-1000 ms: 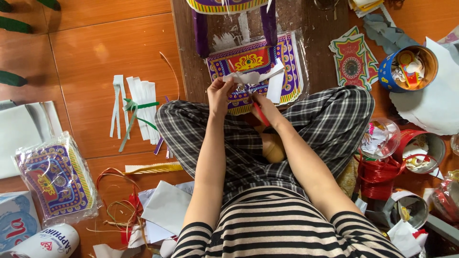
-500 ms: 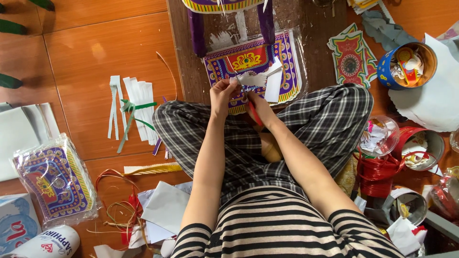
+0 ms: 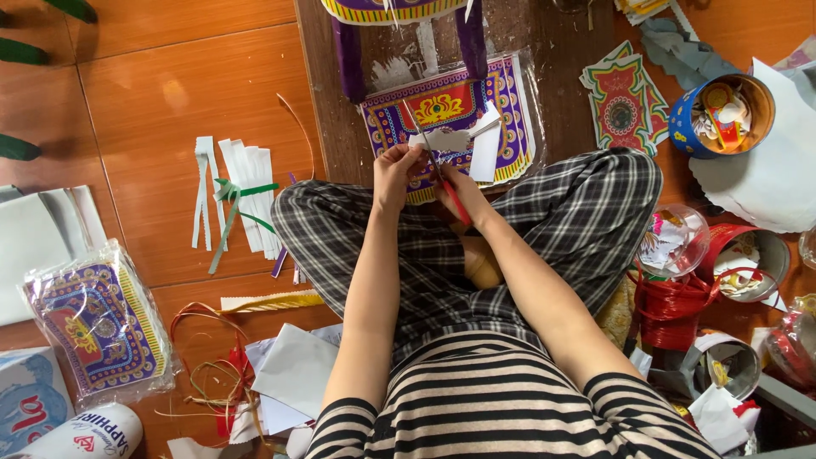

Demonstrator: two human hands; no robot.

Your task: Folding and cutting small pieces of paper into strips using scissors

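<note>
I sit cross-legged in plaid trousers on a tiled floor. My left hand (image 3: 396, 172) pinches a small white paper piece (image 3: 442, 138) held up in front of me. My right hand (image 3: 459, 194) grips red-handled scissors (image 3: 435, 166), whose blades point up and away and meet the white paper. Just beyond both hands lies a purple, red and yellow patterned sheet in clear wrap (image 3: 450, 106) on a dark wooden board (image 3: 327, 127).
White paper strips tied with green ribbon (image 3: 238, 200) lie at the left. A wrapped patterned pack (image 3: 93, 323) and paper scraps sit lower left. At the right stand a blue tin of cutouts (image 3: 722, 115), a red basket (image 3: 676, 302) and other tins.
Both hands stayed above my knees while the scissors turned from lying low along my right hand to pointing up into the white paper, which has shifted slightly.
</note>
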